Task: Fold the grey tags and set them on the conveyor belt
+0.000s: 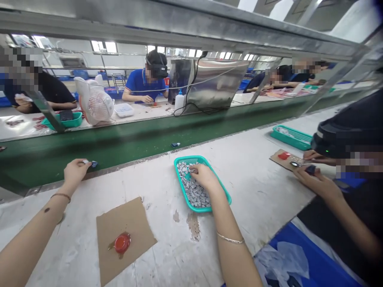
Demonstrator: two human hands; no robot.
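A brown cardboard sheet with a red blob lies on the white worktop; beyond the green conveyor belt stands a white fan.

The left hand reaches to the far edge of the white bench, its fingers pinching a small blue part beside the green conveyor belt. The right hand rests in a teal tray of small grey pieces. Nearer, a brown cardboard sheet carries a red blob.
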